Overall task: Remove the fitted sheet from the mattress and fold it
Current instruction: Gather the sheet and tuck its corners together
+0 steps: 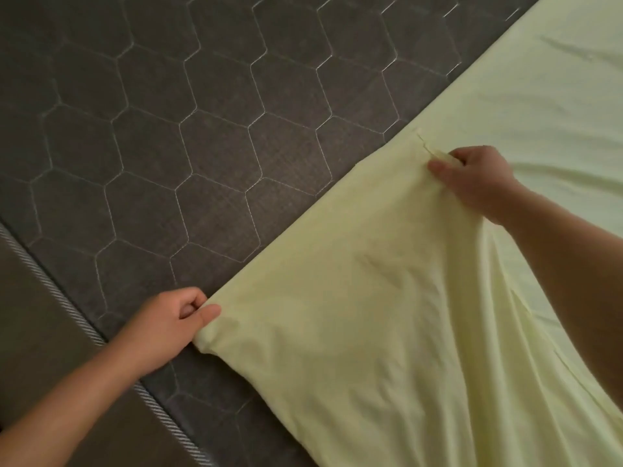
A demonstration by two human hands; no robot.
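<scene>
Two hands pinch sheet (387, 298): L hand (168, 326) at near mattress (151, 129) edge, R hand (472, 178) farther in. Sheet off, mid-fold. Risk: thin pinch slips, edges misalign.

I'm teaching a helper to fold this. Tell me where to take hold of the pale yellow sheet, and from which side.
Grip the fitted sheet along its folded edge over the bare mattress. The left hand pinches the near corner from the mattress side; the right hand pinches the seam further along from above. That edge is straight, so holding it at two points probably keeps it taut.
</scene>
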